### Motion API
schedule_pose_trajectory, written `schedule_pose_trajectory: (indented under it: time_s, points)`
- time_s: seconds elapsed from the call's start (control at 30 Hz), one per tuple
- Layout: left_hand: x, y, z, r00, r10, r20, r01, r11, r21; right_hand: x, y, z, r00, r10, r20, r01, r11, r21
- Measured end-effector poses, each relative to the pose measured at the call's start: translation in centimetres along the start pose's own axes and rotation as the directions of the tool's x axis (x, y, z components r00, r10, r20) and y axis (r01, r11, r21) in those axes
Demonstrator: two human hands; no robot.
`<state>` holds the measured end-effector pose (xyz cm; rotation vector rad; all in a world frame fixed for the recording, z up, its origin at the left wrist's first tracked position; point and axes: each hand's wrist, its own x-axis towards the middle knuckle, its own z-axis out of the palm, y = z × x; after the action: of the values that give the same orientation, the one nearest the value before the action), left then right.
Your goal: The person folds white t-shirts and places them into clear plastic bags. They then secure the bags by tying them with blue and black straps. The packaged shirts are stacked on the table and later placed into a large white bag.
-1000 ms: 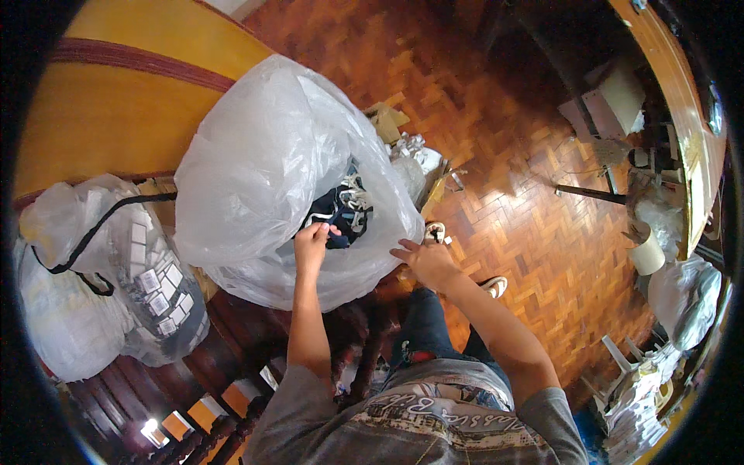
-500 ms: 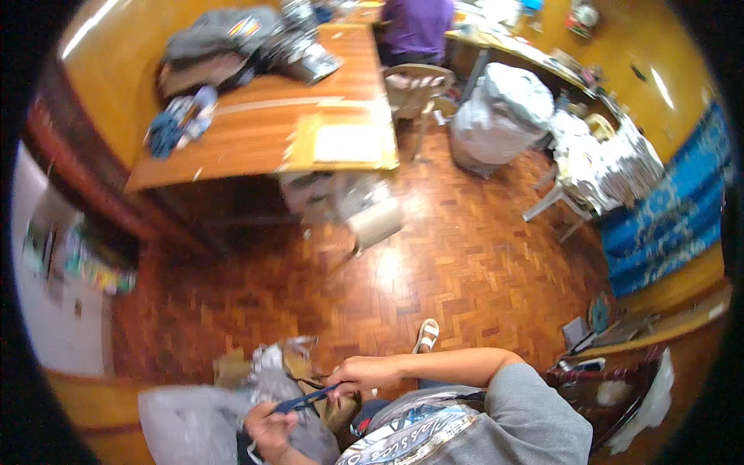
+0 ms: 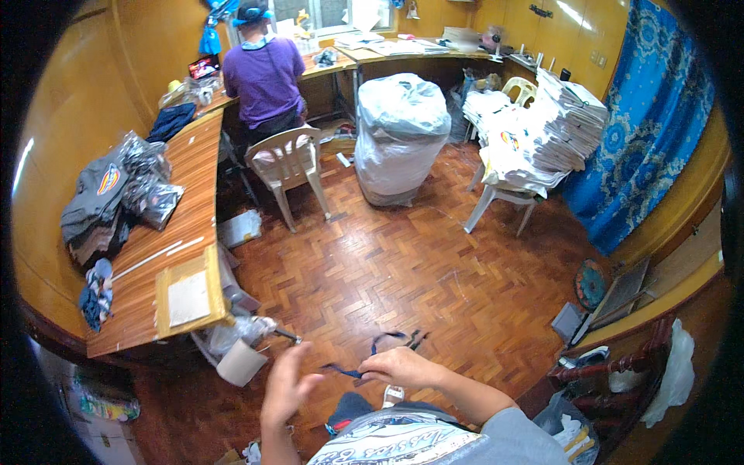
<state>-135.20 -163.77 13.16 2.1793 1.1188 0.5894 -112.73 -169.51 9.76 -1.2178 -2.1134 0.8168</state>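
My right hand is closed around a dark blue fabric strap in front of my body. One end sticks out to the left of the fist; a curled part and darker ends stand out above it. To the left, my left hand is raised with thumb and fingers apart, and it holds nothing. A small gap lies between this hand and the strap's left end.
Left stands a wooden table with grey garments. A person in purple is at the far counter beside a plastic chair. A large wrapped bundle and a chair stacked with white material stand beyond the parquet floor.
My left hand has let go of the strap and opened; my right hand still holds it. The view has swung right and up, so the plastic bag by my left hand has left the picture.
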Motion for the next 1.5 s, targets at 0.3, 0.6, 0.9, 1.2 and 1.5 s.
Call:
schedule_pose_trajectory:
  time_s: [0.3, 0.6, 0.9, 1.2, 1.5]
  points:
    - [23.8, 3.0, 13.5, 0.82, 0.094, 0.564, 0.194, 0.882, -0.429, -0.4, 15.2, -16.7, 0.945, 0.281, -0.169, -0.294, 0.954, -0.058]
    - [56.7, 2.4, 15.4, 0.989, -0.144, -0.026, 0.096, 0.77, -0.631, 2.4, 27.3, -39.9, 0.497, 0.344, -0.797, -0.605, 0.796, -0.033]
    - [79.7, 20.3, 32.7, 0.537, 0.655, 0.531, -0.21, 0.714, -0.668, 7.0, 45.1, -58.5, 0.75, 0.323, -0.577, -0.274, 0.946, 0.173]
    - [104.9, 20.9, 30.1, 0.716, 0.222, 0.662, 0.291, 0.767, -0.572, 9.3, 64.3, -84.1, 0.709, 0.563, -0.426, -0.316, 0.793, 0.521]
    - [123.1, 15.4, 31.4, 0.947, 0.061, 0.317, 0.21, 0.629, -0.748, 18.2, 82.6, -102.0, 0.867, 0.473, -0.154, -0.421, 0.863, 0.281]
